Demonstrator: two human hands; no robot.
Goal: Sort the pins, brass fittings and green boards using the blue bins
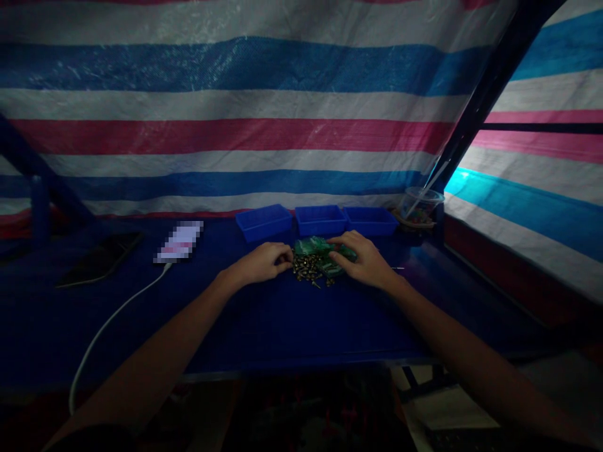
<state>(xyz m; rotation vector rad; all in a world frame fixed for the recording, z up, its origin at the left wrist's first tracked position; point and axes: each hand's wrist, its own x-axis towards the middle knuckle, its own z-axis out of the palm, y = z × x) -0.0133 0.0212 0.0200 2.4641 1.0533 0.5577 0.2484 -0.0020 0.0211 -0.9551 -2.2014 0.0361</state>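
Note:
A heap of small brass-coloured screws [308, 269] lies on the blue table, with a few loose ones at its front edge. Crumpled green plastic, apparently a bag [306, 245], covers the back and right side of the heap. At the heap's left edge is my left hand [269, 261], its fingers curled together in a pinch; whatever may be between the fingertips is hidden. My right hand [362, 258] grips the green plastic from the right, its thumb and fingers on the bag.
Behind the heap stand three blue trays: left [264, 222], middle [321, 220] and right [372, 221]. A clear plastic cup [421, 202] is at the back right. Left lie a lit phone [179, 242] with a white cable [115, 314] and a dark phone [101, 258]. Striped sheeting [235, 135] hangs behind.

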